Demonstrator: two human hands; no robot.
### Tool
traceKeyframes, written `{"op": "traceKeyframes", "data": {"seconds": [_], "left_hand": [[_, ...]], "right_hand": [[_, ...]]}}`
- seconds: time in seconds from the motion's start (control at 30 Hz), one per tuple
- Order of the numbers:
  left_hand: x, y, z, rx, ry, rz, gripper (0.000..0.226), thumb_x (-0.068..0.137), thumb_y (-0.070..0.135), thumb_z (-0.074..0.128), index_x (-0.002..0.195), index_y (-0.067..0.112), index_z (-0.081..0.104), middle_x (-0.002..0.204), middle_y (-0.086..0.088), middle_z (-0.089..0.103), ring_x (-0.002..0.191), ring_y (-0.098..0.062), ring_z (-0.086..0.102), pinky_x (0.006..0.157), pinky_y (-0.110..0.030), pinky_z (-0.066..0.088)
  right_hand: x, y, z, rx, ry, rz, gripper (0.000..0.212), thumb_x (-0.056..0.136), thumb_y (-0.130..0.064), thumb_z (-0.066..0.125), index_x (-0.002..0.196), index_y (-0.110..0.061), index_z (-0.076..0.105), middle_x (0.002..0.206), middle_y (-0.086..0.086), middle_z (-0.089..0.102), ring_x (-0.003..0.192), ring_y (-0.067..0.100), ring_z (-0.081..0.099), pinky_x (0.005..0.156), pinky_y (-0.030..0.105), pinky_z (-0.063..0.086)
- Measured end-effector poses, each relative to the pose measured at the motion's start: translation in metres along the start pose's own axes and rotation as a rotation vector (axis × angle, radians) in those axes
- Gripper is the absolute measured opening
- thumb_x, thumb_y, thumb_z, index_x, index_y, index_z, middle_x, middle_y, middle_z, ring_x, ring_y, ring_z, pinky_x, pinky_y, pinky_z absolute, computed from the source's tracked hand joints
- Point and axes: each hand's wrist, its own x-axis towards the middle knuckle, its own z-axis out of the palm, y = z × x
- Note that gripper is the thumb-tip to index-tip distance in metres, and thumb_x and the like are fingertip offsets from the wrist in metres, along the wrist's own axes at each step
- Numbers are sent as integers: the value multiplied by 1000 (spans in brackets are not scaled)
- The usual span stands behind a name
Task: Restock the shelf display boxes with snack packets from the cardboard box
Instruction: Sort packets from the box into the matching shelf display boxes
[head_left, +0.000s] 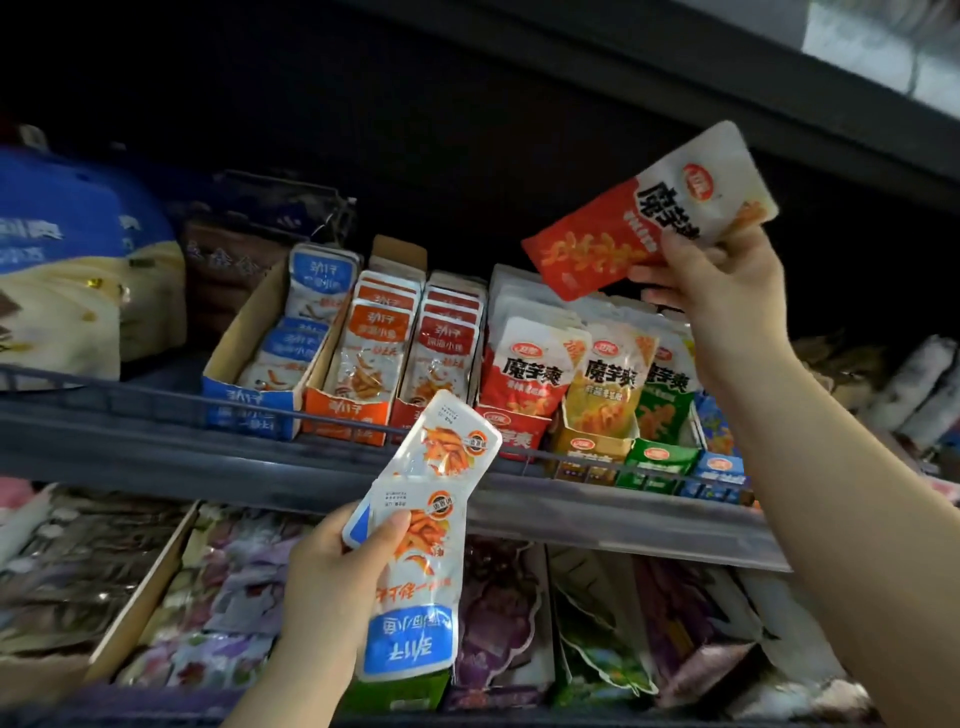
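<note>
Your left hand (332, 587) grips a blue-and-white plastic snack packet strip (415, 551) below the dark metal shelf rail (156, 415). Your right hand (727, 280) pinches a red-and-white foil snack packet (644, 213) above the red cardboard display box (511, 431).

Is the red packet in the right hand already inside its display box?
No. The right hand holds the red packet in the air, above the red display box.
</note>
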Motion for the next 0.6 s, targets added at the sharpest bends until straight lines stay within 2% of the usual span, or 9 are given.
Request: {"op": "traceKeyframes", "data": {"seconds": [0.1,0.17,0.23,0.3,0.47,0.53,0.6], "left_hand": [[5,3,-2,-17,1,-14,4,80,18,64,78,17,62,71,-7,70,72,-29,66,69,-43,55],[6,5,-3,-36,3,-24,4,80,18,64,78,17,61,62,-1,70,69,-27,66,65,-39,54],[6,7,-5,-52,5,-37,5,80,18,63,77,17,60,54,4,68,65,-23,65,58,-32,51],[7,8,-6,-57,6,-42,5,80,18,63,77,17,60,53,4,67,65,-23,65,57,-31,50],[4,11,-7,-56,-3,-27,5,80,18,63,77,16,60,74,-12,67,70,-30,64,68,-39,52],[3,12,-6,-65,-1,-27,4,80,17,63,77,16,60,75,-13,66,69,-29,63,67,-39,52],[5,9,-6,-59,11,-14,4,81,16,63,77,16,62,77,-17,67,72,-33,64,69,-43,52]], "right_hand": [[9,7,11,-58,-33,-5,17,90,-12,55,87,-27,46,83,-4,64,61,-1,66,61,16,54],[13,11,14,-99,-57,8,16,89,-12,56,87,-25,46,82,-3,64,57,-2,65,60,15,54],[18,14,15,-142,-71,26,15,89,-13,56,87,-25,47,81,-4,64,55,-1,64,62,19,54],[21,16,14,-185,-92,47,11,89,-13,56,91,-22,49,80,-4,65,54,1,64,62,22,53],[30,21,15,-286,-167,137,7,89,-12,56,92,-17,52,75,-3,63,47,-1,62,51,14,48],[32,25,18,-339,-194,165,11,89,-14,56,99,-13,54,76,-3,64,48,0,61,53,16,48],[34,29,20,-376,-232,209,13,89,-13,55,102,-12,54,75,-4,63,50,2,59,48,13,45]]}}
